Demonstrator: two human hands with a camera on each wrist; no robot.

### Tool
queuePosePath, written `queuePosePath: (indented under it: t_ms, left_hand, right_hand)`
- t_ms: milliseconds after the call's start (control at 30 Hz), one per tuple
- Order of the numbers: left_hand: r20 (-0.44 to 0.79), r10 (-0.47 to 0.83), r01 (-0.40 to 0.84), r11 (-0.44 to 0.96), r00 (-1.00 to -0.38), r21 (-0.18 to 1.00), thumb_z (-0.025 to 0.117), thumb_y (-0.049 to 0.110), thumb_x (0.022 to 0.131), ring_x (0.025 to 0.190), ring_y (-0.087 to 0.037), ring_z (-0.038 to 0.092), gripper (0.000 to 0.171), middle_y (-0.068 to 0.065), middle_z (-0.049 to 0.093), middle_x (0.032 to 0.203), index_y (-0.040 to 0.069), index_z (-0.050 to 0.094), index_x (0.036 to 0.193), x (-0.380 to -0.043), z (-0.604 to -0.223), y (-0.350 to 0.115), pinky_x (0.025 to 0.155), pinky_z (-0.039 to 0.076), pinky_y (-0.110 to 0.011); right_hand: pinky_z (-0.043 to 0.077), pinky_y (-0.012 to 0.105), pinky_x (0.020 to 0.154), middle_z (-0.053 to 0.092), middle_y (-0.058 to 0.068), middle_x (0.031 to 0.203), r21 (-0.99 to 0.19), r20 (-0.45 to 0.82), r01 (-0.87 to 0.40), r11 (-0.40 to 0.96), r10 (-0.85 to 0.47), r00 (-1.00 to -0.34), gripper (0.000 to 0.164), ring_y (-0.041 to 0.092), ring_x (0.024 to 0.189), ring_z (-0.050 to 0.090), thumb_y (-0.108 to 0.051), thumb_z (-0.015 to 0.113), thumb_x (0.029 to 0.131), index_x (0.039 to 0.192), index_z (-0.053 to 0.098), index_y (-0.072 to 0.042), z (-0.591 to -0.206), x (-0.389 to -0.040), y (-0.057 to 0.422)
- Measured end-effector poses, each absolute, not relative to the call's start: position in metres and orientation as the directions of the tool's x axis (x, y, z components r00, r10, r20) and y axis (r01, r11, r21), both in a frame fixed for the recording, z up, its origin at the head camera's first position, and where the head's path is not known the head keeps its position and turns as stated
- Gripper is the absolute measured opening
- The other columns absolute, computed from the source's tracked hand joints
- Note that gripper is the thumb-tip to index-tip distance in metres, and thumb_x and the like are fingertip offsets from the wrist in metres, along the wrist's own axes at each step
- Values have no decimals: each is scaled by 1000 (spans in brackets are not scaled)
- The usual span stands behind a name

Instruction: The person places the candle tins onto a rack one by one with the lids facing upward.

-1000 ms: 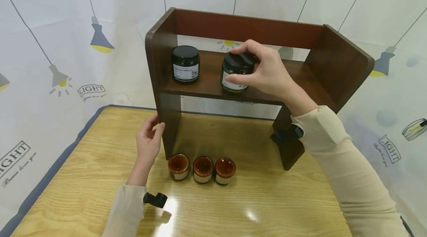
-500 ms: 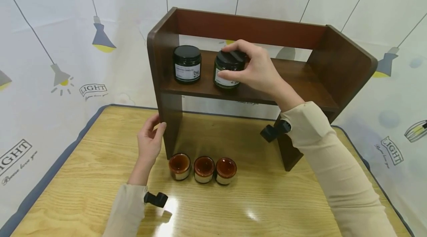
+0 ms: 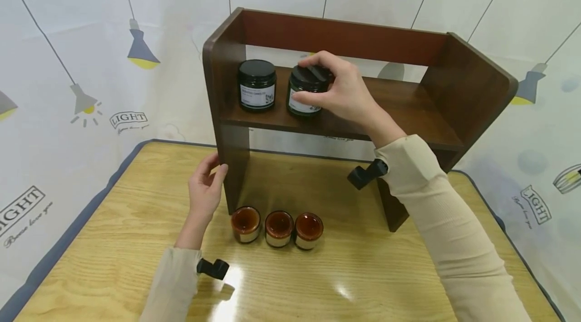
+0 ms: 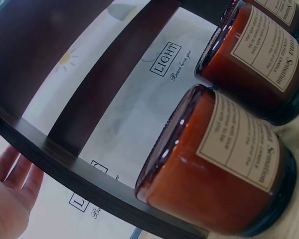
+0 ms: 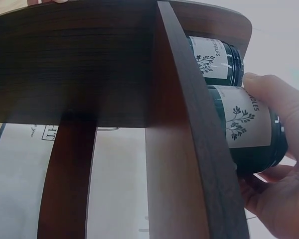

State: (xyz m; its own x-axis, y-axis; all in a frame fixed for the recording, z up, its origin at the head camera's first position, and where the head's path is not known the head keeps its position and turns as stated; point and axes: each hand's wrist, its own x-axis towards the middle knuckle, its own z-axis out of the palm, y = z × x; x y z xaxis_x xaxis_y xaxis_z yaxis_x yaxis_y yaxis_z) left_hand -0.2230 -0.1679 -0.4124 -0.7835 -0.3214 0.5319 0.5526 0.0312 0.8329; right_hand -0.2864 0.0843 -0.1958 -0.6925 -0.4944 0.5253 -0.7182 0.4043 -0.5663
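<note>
My right hand (image 3: 347, 90) grips a dark green candle jar (image 3: 309, 78) with a black lid and white label, thumb in front and fingers over the lid's far side. It stands on the upper board of a dark brown wooden shelf (image 3: 345, 42). Close to its left is a matching candle jar (image 3: 257, 85); the right wrist view shows the held jar (image 5: 250, 119) almost against it. Lower down, my left hand (image 3: 205, 191) holds the edge of the shelf's left side panel (image 3: 233, 171), the thumb at the front and the fingers on the outer side.
Three amber glass candles (image 3: 279, 229) with beige labels stand in a row on the wooden table (image 3: 136, 221), below the shelf's front. The leftmost amber candle (image 4: 224, 164) is near the left panel's foot. A printed cloth (image 3: 172, 60) hangs behind.
My right hand has moved the held jar left along the upper board, narrowing the gap to the other jar. My left hand keeps its place on the side panel.
</note>
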Motion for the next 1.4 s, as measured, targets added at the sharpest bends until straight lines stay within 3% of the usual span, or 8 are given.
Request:
queuePosePath:
  t_ms: [833,1167,1400]
  left_hand:
    - [539,-317,557,37,-781,830,55,-6,90,97,-6,56,28,13,61,100,-17,53,116,-221,-416,-169,81,47,-16]
    - [531,-328,554,29,-781,832,55,-7,90,96,-6,56,28,8,61,100,-17,53,116,-220,-414,-169,80,47,-16]
    - [534,-322,555,32,-782,831,54,-7,90,97,-5,56,28,12,61,100,-17,53,116,-219,-413,-168,80,47,-16]
  right_hand:
    - [47,29,79,57,8,115,-567,490,-697,438,-501,-713,60,16,97,55,-16,78,76,127,48,-6,-197,-294,74]
    - [45,33,86,52,9,125,-621,427,-644,448,-495,-757,66,19,104,52,-15,76,78,133,41,-6,-194,-291,71]
    - [37,29,98,41,5,139,-604,492,-664,441,-449,-745,71,9,127,36,-18,77,78,137,40,-7,-192,-281,76]
